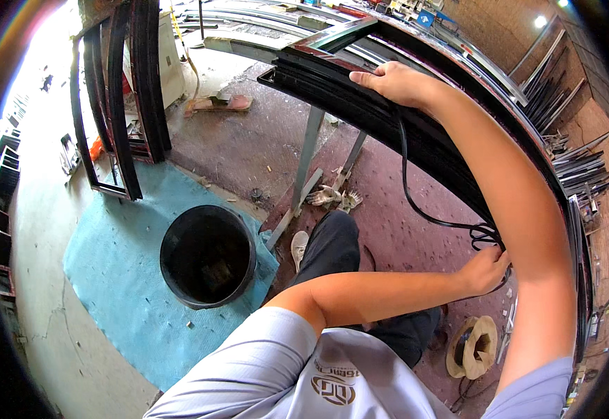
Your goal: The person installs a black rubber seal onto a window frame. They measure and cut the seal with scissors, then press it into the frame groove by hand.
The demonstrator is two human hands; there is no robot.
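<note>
A long black window or door frame (423, 140) lies raised above the floor, running from the upper middle down the right side. My right hand (395, 82) reaches far along it, thumb and fingers closed at its inner edge. From under that hand a thin black rubber strip (406, 171) hangs down in a loose curve. The strip gathers into small loops by my left hand (484, 270), which is closed around it near the frame's near part. My left forearm crosses low in front of me. What lies under my right fingers is partly hidden.
A black bucket (172, 269) stands on a blue mat (109, 279) to the left. Dark frames (119, 105) stand upright behind it. A spool (473, 348) lies on the floor at lower right, and gloves (325, 195) lie by a metal stand leg (308, 153). Metal profiles (576, 167) are stacked at right.
</note>
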